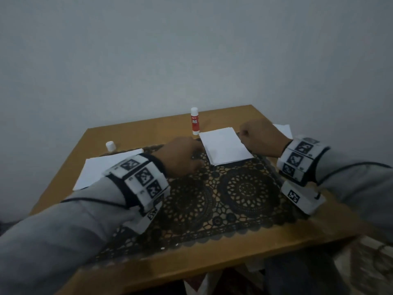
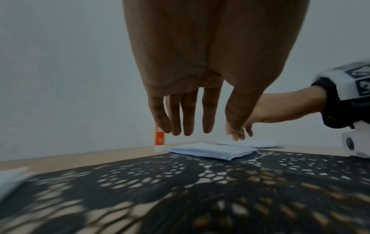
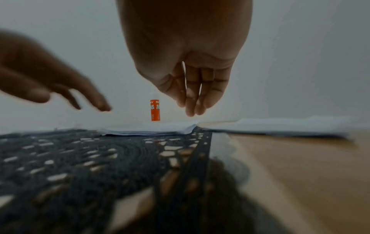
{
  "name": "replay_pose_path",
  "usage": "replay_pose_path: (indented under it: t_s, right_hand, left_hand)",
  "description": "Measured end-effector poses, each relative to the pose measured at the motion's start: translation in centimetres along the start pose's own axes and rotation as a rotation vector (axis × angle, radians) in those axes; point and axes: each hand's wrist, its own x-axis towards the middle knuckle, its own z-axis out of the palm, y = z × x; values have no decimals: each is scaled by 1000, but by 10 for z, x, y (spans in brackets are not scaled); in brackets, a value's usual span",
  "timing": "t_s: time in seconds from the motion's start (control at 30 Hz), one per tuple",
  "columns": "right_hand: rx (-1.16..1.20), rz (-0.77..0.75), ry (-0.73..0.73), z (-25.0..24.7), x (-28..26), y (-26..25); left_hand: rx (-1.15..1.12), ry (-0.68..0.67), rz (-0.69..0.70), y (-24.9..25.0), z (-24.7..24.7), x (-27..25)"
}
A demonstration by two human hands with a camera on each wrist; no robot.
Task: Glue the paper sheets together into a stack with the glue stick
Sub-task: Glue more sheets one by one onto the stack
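A small stack of white paper sheets (image 1: 225,148) (image 2: 214,151) (image 3: 152,129) lies at the far edge of the black lace mat (image 1: 223,194). Just behind it the red and white glue stick (image 1: 195,122) (image 2: 159,139) (image 3: 155,110) stands upright. My left hand (image 1: 182,155) (image 2: 198,128) hovers left of the stack, fingers straight and relaxed, holding nothing. Over the stack's right side my right hand (image 1: 258,136) (image 3: 192,104) hangs with fingers pointing down, loosely together, also empty. Neither hand touches the paper.
A wooden table (image 1: 148,135) carries everything. More white sheets lie at the left (image 1: 102,170) and behind the right hand (image 1: 284,129). A white glue cap (image 1: 110,145) stands at the far left. A grey wall rises behind the table.
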Motion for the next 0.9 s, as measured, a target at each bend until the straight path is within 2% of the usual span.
replay_pose_path:
  t_s: [0.17,0.33,0.57,0.73,0.9]
  right_hand:
    - [10,79,-9,8,5,3]
    - [9,85,-2,9,6,6]
    - [57,144,52,9,7,7]
    - [40,170,82,5,6,7]
    - [46,172,128,1,3,7]
  left_hand:
    - [65,-103,32,24,20,58]
    - [183,-151,43,27,33,86]
    - [128,-90,68,23,37,89]
    - [27,26,84,29,35,86]
    - [44,32,71,34,33,85]
